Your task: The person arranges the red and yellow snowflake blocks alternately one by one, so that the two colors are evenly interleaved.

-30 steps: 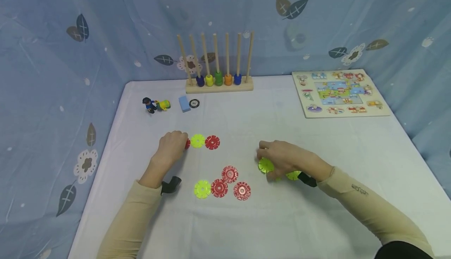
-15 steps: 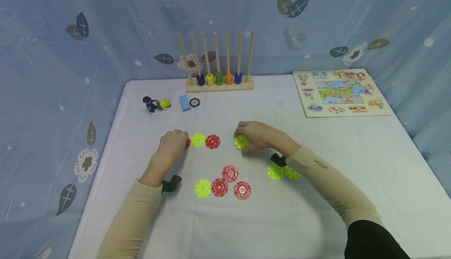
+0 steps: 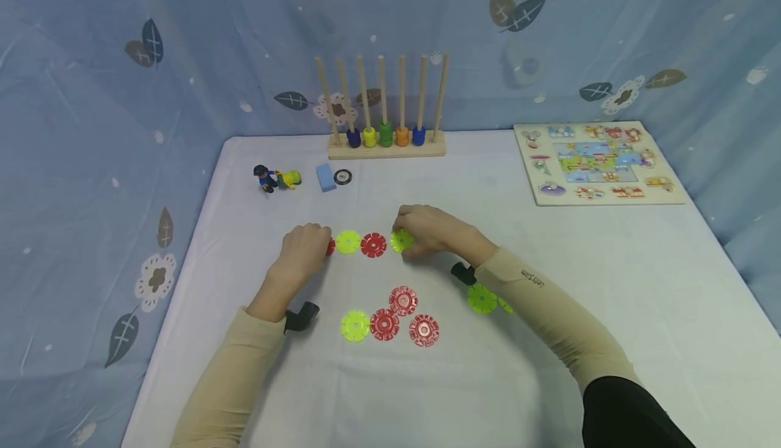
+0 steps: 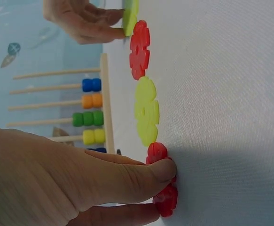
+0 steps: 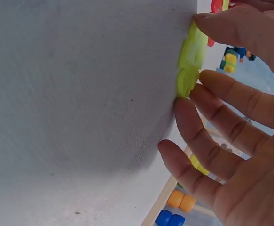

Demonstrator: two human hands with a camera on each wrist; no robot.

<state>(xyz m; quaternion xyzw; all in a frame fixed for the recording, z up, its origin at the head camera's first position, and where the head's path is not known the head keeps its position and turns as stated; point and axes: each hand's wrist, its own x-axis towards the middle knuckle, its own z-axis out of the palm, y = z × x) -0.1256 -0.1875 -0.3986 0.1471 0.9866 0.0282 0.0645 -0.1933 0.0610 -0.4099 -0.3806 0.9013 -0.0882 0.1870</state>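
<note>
My left hand point(image 3: 302, 251) pinches the left-end red snowflake building disc point(image 4: 167, 201) between thumb and finger, low at the table. To its right in a row lie a yellow-green disc point(image 3: 348, 242) and a second red disc point(image 3: 373, 245), edge to edge in the left wrist view. At the row's right end, my right hand point(image 3: 430, 231) holds another yellow-green disc point(image 3: 401, 240) by its edges. In the right wrist view its thumb is on one side of that disc point(image 5: 188, 77) and the fingertips on the other. The left hand covers most of its disc in the head view.
Nearer lie a yellow-green disc point(image 3: 355, 326) and three red discs point(image 3: 403, 301). More yellow-green discs point(image 3: 482, 298) sit partly under the right sleeve. Behind are a peg abacus point(image 3: 387, 150), toy figure point(image 3: 265, 179), blue block point(image 3: 326, 177), round black-and-white token point(image 3: 343, 177) and puzzle board point(image 3: 546, 196).
My right hand has carried a yellow-green disc from the pile at right, leftward and away from me, up beside the row's right-hand red disc. My left hand stays on its red disc.
</note>
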